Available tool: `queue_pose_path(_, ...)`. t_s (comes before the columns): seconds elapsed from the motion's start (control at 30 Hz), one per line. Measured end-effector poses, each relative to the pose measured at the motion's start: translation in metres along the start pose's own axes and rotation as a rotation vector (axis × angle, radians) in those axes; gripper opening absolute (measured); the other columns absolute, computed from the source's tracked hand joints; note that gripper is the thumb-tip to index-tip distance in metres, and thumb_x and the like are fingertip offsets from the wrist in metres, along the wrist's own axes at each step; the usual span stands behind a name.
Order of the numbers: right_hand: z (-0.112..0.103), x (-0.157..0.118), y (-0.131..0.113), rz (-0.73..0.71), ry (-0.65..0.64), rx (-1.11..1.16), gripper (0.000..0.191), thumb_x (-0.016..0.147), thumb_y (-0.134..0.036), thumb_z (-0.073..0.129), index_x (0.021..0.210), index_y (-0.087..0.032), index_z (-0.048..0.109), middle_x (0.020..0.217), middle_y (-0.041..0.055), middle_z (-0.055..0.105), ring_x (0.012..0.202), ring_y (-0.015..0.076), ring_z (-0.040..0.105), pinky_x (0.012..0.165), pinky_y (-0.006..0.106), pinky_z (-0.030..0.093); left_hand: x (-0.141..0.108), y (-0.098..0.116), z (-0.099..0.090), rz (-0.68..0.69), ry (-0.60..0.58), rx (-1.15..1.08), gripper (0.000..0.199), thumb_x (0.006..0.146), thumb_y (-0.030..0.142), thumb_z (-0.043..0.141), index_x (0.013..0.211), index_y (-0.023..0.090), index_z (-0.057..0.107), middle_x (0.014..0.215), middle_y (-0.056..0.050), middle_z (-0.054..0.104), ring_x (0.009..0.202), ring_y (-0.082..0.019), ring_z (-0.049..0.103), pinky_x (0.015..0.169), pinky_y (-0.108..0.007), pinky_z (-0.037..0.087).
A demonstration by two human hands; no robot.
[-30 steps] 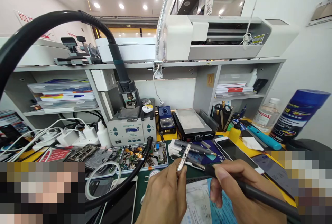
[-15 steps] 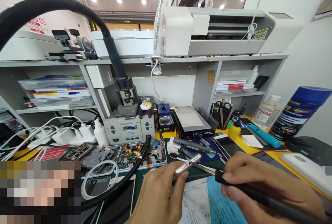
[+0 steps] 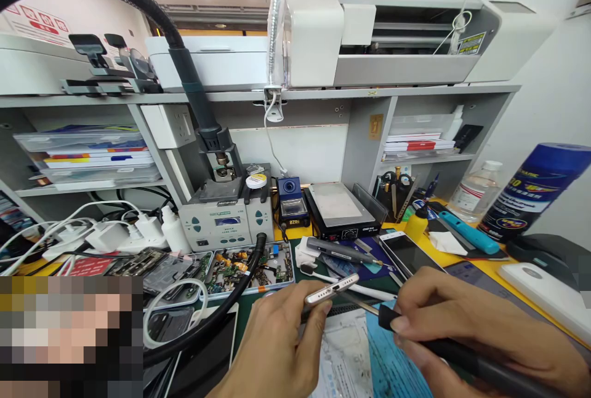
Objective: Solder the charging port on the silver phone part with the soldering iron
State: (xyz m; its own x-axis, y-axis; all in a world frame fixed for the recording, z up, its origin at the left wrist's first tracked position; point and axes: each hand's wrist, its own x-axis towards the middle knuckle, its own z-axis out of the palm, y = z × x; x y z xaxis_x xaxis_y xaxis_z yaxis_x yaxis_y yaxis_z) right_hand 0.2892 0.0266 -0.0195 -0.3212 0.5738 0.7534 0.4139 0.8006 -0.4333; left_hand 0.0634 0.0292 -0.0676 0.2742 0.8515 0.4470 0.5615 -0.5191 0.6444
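Observation:
My left hand [image 3: 281,339] is closed on a slim phone [image 3: 335,290]. The phone's pale bottom edge faces me, showing a charging port between rows of small holes. In my right hand [image 3: 471,318] is a thick black-handled tool [image 3: 466,355], pinched near its front collar. Its slim metal shaft points left toward the phone; where the tip ends is hard to make out. Below the hands lie a white printed sheet [image 3: 339,349] and a blue one [image 3: 392,355]. A white-handled brush [image 3: 369,291] rests just behind the phone.
A tray of circuit boards [image 3: 249,269] lies left, crossed by a black hose [image 3: 235,299]. Behind are a hot-air station [image 3: 226,226], a soldering-iron holder [image 3: 293,201] and a hot plate [image 3: 339,210]. Another phone [image 3: 410,253], a yellow bottle [image 3: 417,223] and a blue spray can [image 3: 538,189] stand right.
My view has tilted slightly downward. The tool in my right hand has shifted a little, and more of its metal shaft shows. Both hands keep their hold.

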Motion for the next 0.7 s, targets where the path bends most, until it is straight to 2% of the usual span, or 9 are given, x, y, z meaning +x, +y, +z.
queue_pose_path(0.17, 0.0021, -0.0013, -0.0013, 0.013, -0.005, 0.001, 0.035, 0.072, 0.0, 0.07, 0.089, -0.03, 0.074, 0.077, -0.0026, 0.072, 0.059, 0.0141, 0.071, 0.052, 0.021, 0.055, -0.0001, 0.0003, -0.0013, 0.01, 0.002, 0.0, 0.021, 0.102, 0.024, 0.048, 0.11, 0.025, 0.067, 0.093, -0.002, 0.077, 0.082, -0.02, 0.074, 0.072, -0.031, 0.059)
queue_pose_path(0.43, -0.0006, -0.0014, 0.0025, 0.004, -0.04, -0.014, 0.038, 0.069, 0.0, 0.072, 0.091, -0.031, 0.073, 0.079, -0.0036, 0.072, 0.059, 0.0127, 0.071, 0.052, 0.02, 0.056, -0.0011, -0.0019, -0.0004, 0.0, 0.033, 0.061, 0.019, 0.101, 0.026, 0.05, 0.11, 0.029, 0.066, 0.094, 0.001, 0.077, 0.086, -0.022, 0.075, 0.075, -0.035, 0.058)
queue_pose_path(0.6, 0.0012, -0.0013, 0.0001, -0.012, -0.028, -0.031, 0.036, 0.071, -0.001, 0.071, 0.091, -0.031, 0.074, 0.078, -0.0031, 0.072, 0.057, 0.0128, 0.071, 0.049, 0.02, 0.055, 0.0004, -0.0011, -0.0013, -0.03, -0.015, 0.014, 0.021, 0.102, 0.025, 0.048, 0.11, 0.026, 0.067, 0.093, 0.0, 0.076, 0.085, -0.021, 0.074, 0.08, -0.036, 0.058)
queue_pose_path(0.7, 0.0041, -0.0018, -0.0007, -0.012, -0.005, -0.041, 0.038, 0.071, 0.0, 0.07, 0.092, -0.031, 0.074, 0.078, -0.0025, 0.072, 0.058, 0.0134, 0.071, 0.05, 0.02, 0.055, 0.0011, 0.0002, -0.0021, -0.032, -0.02, -0.008, 0.022, 0.102, 0.025, 0.047, 0.111, 0.024, 0.068, 0.092, -0.002, 0.076, 0.084, -0.021, 0.074, 0.078, -0.034, 0.058)
